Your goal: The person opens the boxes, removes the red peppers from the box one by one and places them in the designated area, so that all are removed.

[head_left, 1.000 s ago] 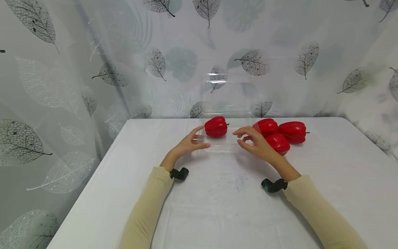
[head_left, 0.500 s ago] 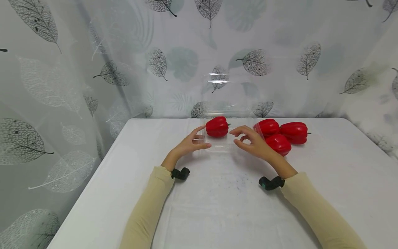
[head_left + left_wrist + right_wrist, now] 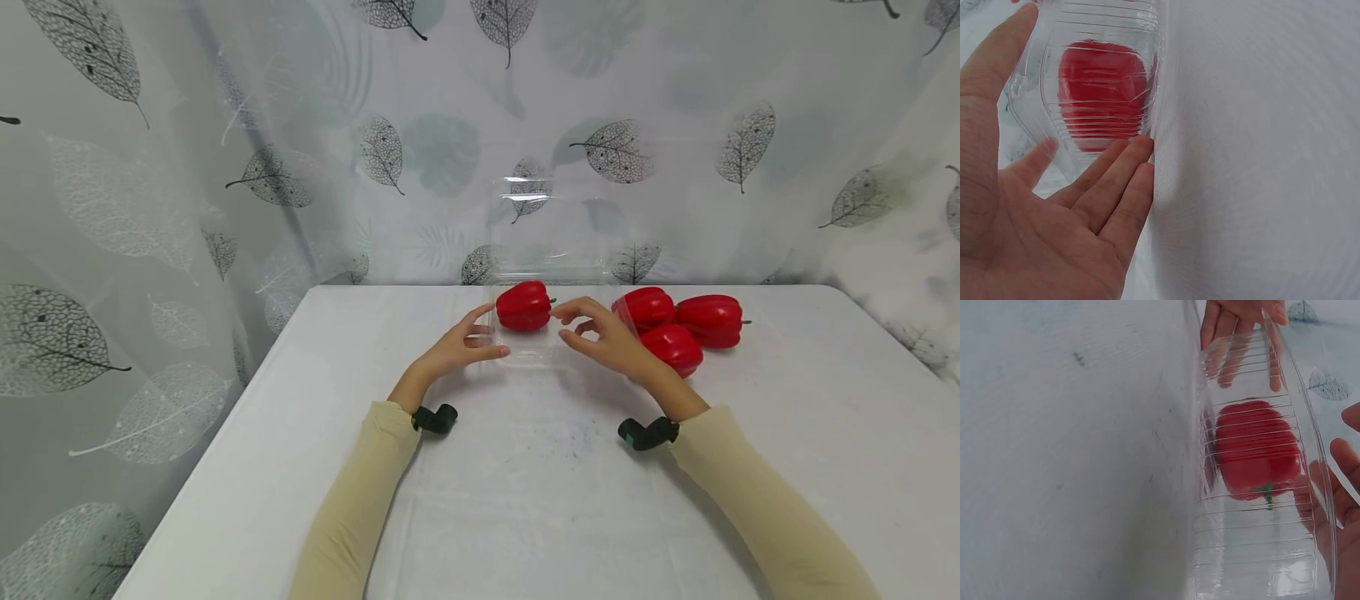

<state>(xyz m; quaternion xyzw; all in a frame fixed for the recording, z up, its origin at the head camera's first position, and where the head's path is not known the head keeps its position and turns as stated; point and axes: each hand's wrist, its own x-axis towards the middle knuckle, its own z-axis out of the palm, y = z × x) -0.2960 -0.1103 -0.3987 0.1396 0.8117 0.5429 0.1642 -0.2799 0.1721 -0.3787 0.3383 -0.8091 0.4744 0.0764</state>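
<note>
A red bell pepper (image 3: 523, 306) lies in the left part of a clear plastic clamshell container (image 3: 588, 292), its green stem (image 3: 1267, 494) pointing right. My left hand (image 3: 453, 346) is at the container's left end, its straight fingers (image 3: 1116, 190) against the ribbed wall and the thumb near the front rim. Over the right part of the container, my right hand (image 3: 607, 337) holds nothing; its fingers are loosely bent and the index fingertip is close to the pepper's stem. In the right wrist view, ribbed plastic stands between the camera and the pepper.
The container's raised clear lid (image 3: 555, 225) leans up at the back, before a leaf-print curtain (image 3: 442, 150). Several more red bell peppers (image 3: 708, 321) lie together just right of the container. A white cloth (image 3: 517, 500) covers the table.
My right hand has moved left over the container, closer to the pepper. My left hand keeps its place, and the peppers lie as before.
</note>
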